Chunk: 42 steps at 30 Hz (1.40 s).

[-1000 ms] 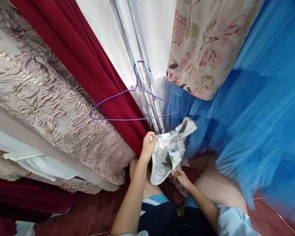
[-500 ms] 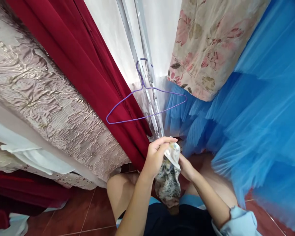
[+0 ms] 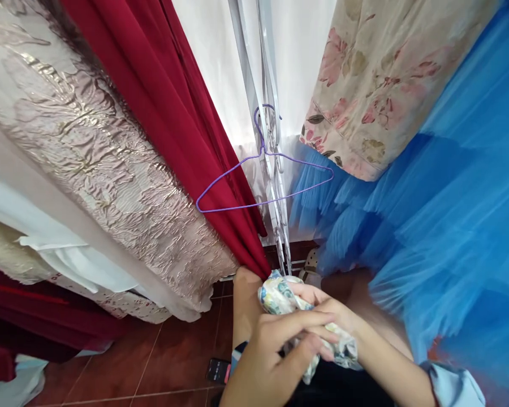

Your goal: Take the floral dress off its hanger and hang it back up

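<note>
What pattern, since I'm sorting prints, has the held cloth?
The cloth has blue and yellow florals on white, clearest in the head view.

crimson cloth [image 3: 165, 113] hangs leftward, pink-flowered fabric [image 3: 365, 96] and blue tulle [image 3: 458, 215] rightward.

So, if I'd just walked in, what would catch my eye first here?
Probably the mass of bright blue tulle filling the right side, rivalled by the deep red cloth left of centre. Near the middle, a purple hanger stands out with nothing on it. Below it, the left hand and right hand hold a bunched floral cloth.
</note>
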Available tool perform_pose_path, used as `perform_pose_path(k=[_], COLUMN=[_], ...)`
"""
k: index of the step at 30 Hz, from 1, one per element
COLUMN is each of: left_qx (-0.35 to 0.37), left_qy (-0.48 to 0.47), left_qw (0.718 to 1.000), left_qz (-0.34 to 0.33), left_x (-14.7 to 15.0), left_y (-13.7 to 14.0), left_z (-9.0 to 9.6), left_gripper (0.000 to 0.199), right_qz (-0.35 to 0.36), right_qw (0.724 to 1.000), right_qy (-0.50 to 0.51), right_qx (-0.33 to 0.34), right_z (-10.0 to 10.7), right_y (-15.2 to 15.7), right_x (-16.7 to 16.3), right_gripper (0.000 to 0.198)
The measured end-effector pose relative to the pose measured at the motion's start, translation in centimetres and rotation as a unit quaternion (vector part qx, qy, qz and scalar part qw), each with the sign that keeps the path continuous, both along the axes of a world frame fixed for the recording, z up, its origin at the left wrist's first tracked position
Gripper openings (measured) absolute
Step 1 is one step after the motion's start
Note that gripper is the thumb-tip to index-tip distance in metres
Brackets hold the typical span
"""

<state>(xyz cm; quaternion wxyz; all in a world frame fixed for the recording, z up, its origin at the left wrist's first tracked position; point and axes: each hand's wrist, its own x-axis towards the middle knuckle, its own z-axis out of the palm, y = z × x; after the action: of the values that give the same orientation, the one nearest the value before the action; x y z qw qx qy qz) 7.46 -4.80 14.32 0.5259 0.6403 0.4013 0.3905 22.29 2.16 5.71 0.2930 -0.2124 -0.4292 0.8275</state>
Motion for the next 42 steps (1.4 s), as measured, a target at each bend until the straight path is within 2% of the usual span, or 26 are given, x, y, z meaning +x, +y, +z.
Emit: perform_pose_path(k=[2, 4, 5, 6, 8, 10, 12, 14, 16, 18, 20, 21, 23, 25, 28, 29, 31, 33, 35, 37, 39, 42], left_qx=[0.030, 0.067, 0.063, 0.039, -0.056, -0.152, -0.171, -0.142, -0.119, -0.131, -0.129, -0.105, -0.031, 0.005, -0.039, -0.049, -0.043, -0.007, 0.048, 0.102, 0.137, 0.150], left_qy=[-0.057, -0.058, -0.040, -0.015, 0.031, 0.056, 0.058, 0.033, -0.008, -0.007, 0.060, 0.104, 0.159, 0.151, 0.107, 0.117, 0.202, 0.327, 0.440, 0.519, 0.563, 0.604], left_qw=[0.993, 0.982, 0.985, 0.992, 0.997, 0.976, 0.978, 0.987, 0.989, 0.980, 0.972, 0.971, 0.969, 0.969, 0.974, 0.977, 0.972, 0.942, 0.895, 0.847, 0.814, 0.783], left_qz=[0.095, 0.166, 0.159, 0.118, -0.035, -0.146, -0.104, -0.061, -0.086, -0.150, -0.186, -0.190, -0.187, -0.197, -0.195, -0.171, -0.113, -0.070, -0.051, -0.049, -0.041, 0.008], left_x=[-1.8, -3.2, -3.7, -4.1, -4.6, -5.1, -5.9, -6.7, -7.3, -7.3, -6.7, -6.3, -5.5, -5.0, -5.3, -5.7, -6.9, -8.9, -11.4, -14.2, -16.8, -19.7], left_y=[-0.1, 0.5, 1.0, 1.4, 2.2, 2.5, 2.5, 2.5, 2.4, 2.2, 1.9, 1.7, 1.3, 1.0, 1.2, 1.4, 2.3, 3.6, 5.3, 6.9, 8.2, 9.5], left_z=[0.3, -0.1, -0.7, -1.5, -4.2, -7.3, -9.7, -10.6, -9.9, -8.3, -6.6, -5.9, -4.7, -3.7, -2.4, -2.1, -1.7, -1.9, -2.4, -2.5, -1.7, 0.9], left_gripper=[0.022, 0.019, 0.021, 0.025, 0.036, 0.054, 0.064, 0.064, 0.058, 0.045, 0.028, 0.021, 0.018, 0.024, 0.032, 0.032, 0.028, 0.024, 0.008, 0.014, 0.020, 0.017], right_qz=[0.080, 0.141, 0.162, 0.178, 0.184, 0.160, 0.130, 0.121, 0.127, 0.141, 0.160, 0.171, 0.192, 0.213, 0.229, 0.229, 0.219, 0.204, 0.173, 0.121, 0.064, 0.005], right_qw=[0.992, 0.983, 0.981, 0.980, 0.982, 0.987, 0.990, 0.987, 0.980, 0.977, 0.974, 0.973, 0.972, 0.969, 0.956, 0.952, 0.945, 0.944, 0.947, 0.951, 0.953, 0.950], right_qy=[0.064, 0.067, 0.051, 0.030, -0.003, -0.025, -0.051, -0.087, -0.120, -0.126, -0.122, -0.117, -0.085, -0.041, -0.025, -0.035, -0.058, -0.081, -0.101, -0.127, -0.157, -0.188], right_qx=[-0.069, -0.101, -0.098, -0.085, -0.042, -0.001, 0.035, 0.067, 0.091, 0.101, 0.105, 0.105, 0.108, 0.121, 0.179, 0.202, 0.234, 0.246, 0.252, 0.254, 0.250, 0.249], right_z=[0.7, 1.4, 1.8, 2.2, 3.2, 4.5, 5.7, 6.6, 7.2, 7.6, 7.8, 7.8, 7.5, 6.9, 5.9, 5.7, 5.6, 5.7, 6.1, 6.3, 6.5, 6.9], right_y=[-1.2, -1.9, -2.1, -2.1, -1.7, -0.8, 0.1, 0.9, 1.3, 1.4, 1.5, 1.6, 1.7, 2.0, 2.6, 2.8, 3.4, 4.2, 4.9, 5.7, 6.4, 7.2], right_x=[-1.0, -1.3, -1.1, -0.6, 0.9, 3.1, 5.3, 7.1, 8.1, 8.4, 8.5, 8.5, 8.6, 8.9, 9.7, 9.9, 10.4, 10.7, 10.9, 11.1, 11.2, 11.6], right_gripper=[0.046, 0.048, 0.050, 0.052, 0.054, 0.054, 0.054, 0.052, 0.050, 0.049, 0.047, 0.045, 0.038, 0.030, 0.024, 0.024, 0.024, 0.026, 0.024, 0.022, 0.021, 0.023])
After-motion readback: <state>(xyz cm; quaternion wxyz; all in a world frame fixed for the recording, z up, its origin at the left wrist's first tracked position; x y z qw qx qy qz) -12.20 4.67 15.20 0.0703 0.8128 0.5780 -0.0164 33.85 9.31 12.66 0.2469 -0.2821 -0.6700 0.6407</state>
